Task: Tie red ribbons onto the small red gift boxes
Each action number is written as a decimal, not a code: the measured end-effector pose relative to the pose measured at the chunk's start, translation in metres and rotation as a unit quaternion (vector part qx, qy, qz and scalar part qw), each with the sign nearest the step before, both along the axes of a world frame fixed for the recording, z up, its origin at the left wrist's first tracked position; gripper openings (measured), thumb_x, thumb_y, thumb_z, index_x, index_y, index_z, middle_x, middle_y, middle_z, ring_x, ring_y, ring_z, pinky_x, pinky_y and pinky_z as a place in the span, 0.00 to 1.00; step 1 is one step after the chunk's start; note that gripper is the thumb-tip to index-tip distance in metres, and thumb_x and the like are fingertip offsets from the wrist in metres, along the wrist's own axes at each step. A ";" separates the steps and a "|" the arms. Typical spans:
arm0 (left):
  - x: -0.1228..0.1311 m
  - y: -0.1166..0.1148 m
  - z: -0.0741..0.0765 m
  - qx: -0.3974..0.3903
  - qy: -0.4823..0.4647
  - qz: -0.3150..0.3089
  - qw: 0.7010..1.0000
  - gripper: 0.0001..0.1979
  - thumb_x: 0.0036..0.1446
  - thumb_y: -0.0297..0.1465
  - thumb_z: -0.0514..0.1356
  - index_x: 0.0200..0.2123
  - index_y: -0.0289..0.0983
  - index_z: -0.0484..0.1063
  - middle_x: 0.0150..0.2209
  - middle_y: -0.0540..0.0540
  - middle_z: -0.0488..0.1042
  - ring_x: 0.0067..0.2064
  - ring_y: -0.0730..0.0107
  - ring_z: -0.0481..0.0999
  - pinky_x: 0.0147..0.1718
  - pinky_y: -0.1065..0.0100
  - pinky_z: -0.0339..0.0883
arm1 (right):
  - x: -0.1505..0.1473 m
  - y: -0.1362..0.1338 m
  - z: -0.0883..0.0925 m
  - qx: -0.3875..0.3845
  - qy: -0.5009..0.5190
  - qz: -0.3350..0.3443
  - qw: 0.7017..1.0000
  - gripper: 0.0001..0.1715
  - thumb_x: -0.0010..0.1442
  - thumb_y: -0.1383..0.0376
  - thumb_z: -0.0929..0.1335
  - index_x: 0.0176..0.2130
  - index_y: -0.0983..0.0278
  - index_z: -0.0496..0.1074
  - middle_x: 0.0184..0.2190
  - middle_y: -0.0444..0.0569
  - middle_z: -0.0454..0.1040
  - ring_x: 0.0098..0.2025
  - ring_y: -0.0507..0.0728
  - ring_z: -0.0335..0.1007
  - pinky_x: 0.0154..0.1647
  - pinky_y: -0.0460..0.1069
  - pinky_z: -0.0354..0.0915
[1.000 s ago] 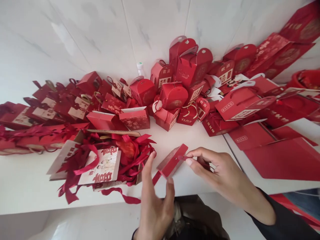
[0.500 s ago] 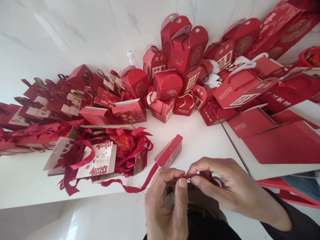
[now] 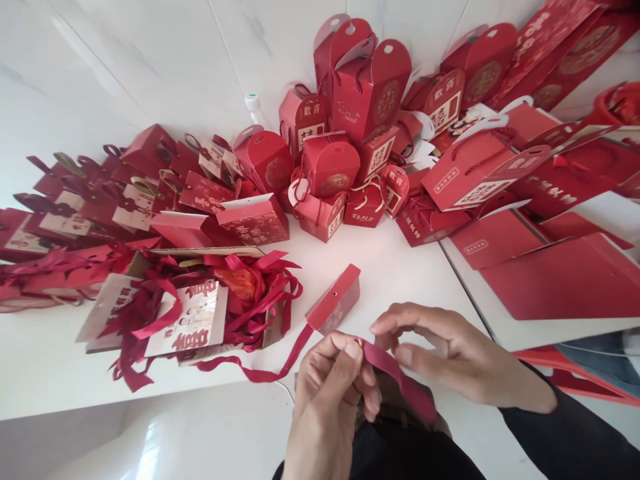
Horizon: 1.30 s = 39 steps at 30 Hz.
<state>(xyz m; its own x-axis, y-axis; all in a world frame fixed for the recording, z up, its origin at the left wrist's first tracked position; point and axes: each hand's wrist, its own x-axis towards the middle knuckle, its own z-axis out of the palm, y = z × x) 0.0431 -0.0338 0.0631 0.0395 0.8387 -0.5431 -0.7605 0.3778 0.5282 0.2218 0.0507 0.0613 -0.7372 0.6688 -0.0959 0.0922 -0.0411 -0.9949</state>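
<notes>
My left hand (image 3: 327,407) pinches a dark red ribbon (image 3: 400,380) between thumb and forefinger, in front of the table edge. One end of the ribbon hangs down to the right, over my dark clothing. Just right of it, my right hand (image 3: 445,350) has its thumb and fingers apart, holding nothing. Beyond my left hand, a small red box (image 3: 334,299) with a hole in its narrow side lies on the white table (image 3: 395,273). A long red ribbon (image 3: 260,375) runs from near that box to the left.
An open carton (image 3: 273,333) at the left holds tangled red ribbons and a printed card (image 3: 190,320). Many red gift boxes (image 3: 373,97) stand along the marbled wall. Large flat red boxes (image 3: 560,280) lie at the right, above a red stool (image 3: 575,373).
My right hand has let go of the ribbon and its fingers have parted. The ribbon end now hangs loose from my left hand. The view has shifted slightly.
</notes>
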 end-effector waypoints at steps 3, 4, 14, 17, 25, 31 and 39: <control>-0.001 0.000 -0.008 0.017 -0.039 -0.032 0.999 0.20 0.59 0.40 0.69 0.25 0.34 0.67 0.19 0.53 0.69 0.17 0.82 0.65 0.19 0.78 0.56 | -0.002 -0.003 -0.001 0.028 0.024 0.017 0.999 0.13 0.71 0.64 0.69 0.54 0.57 0.76 0.44 0.48 0.78 0.46 0.55 0.76 0.48 0.50 0.71; -0.001 0.000 -0.010 0.024 -0.045 -0.039 0.998 0.20 0.61 0.40 0.67 0.25 0.34 0.67 0.19 0.53 0.69 0.17 0.82 0.64 0.20 0.78 0.56 | -0.003 -0.003 -0.002 0.024 0.031 0.011 0.999 0.13 0.71 0.65 0.69 0.54 0.57 0.76 0.44 0.49 0.78 0.46 0.55 0.77 0.47 0.50 0.71; 0.008 0.000 -0.016 0.037 -0.103 -0.075 0.991 0.20 0.65 0.41 0.64 0.25 0.35 0.65 0.18 0.52 0.66 0.18 0.79 0.64 0.21 0.75 0.57 | -0.003 0.001 -0.008 0.071 0.051 0.000 0.996 0.11 0.69 0.70 0.70 0.48 0.57 0.79 0.39 0.46 0.78 0.39 0.51 0.76 0.40 0.46 0.69; 0.011 0.001 -0.018 0.041 -0.106 -0.082 0.990 0.20 0.66 0.41 0.62 0.26 0.35 0.65 0.17 0.51 0.67 0.19 0.79 0.64 0.21 0.75 0.57 | -0.003 0.002 -0.009 0.102 0.050 -0.009 0.994 0.07 0.65 0.69 0.74 0.44 0.59 0.78 0.38 0.45 0.77 0.38 0.51 0.76 0.41 0.47 0.69; 0.015 0.001 -0.018 0.049 -0.040 -0.066 0.996 0.14 0.63 0.41 0.66 0.38 0.38 0.69 0.24 0.54 0.70 0.22 0.78 0.71 0.24 0.75 0.65 | -0.006 -0.005 -0.011 0.126 0.056 -0.052 0.989 0.01 0.67 0.66 0.73 0.40 0.59 0.76 0.36 0.45 0.73 0.37 0.52 0.71 0.39 0.47 0.67; 0.018 -0.003 -0.017 0.099 0.104 -0.015 0.990 0.11 0.62 0.40 0.67 0.43 0.40 0.78 0.32 0.49 0.76 0.27 0.77 0.73 0.29 0.73 0.67 | -0.005 -0.009 -0.011 0.039 0.051 -0.062 0.996 0.05 0.69 0.62 0.71 0.39 0.59 0.74 0.33 0.43 0.71 0.33 0.51 0.68 0.37 0.47 0.66; 0.012 0.000 -0.016 0.099 0.151 -0.039 0.983 0.10 0.60 0.39 0.69 0.37 0.39 0.77 0.30 0.50 0.74 0.28 0.75 0.71 0.31 0.72 0.66 | -0.002 -0.017 -0.022 -0.084 0.084 -0.070 0.990 0.08 0.69 0.59 0.71 0.39 0.60 0.75 0.35 0.44 0.68 0.34 0.52 0.66 0.38 0.49 0.64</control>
<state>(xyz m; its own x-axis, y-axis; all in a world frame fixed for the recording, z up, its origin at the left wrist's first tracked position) 0.0548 -0.0337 0.0476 -0.0297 0.9300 -0.3664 -0.5306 0.2960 0.7943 0.2196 0.0339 0.0395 -0.6538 0.7502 -0.0988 -0.0926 -0.2089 -0.9735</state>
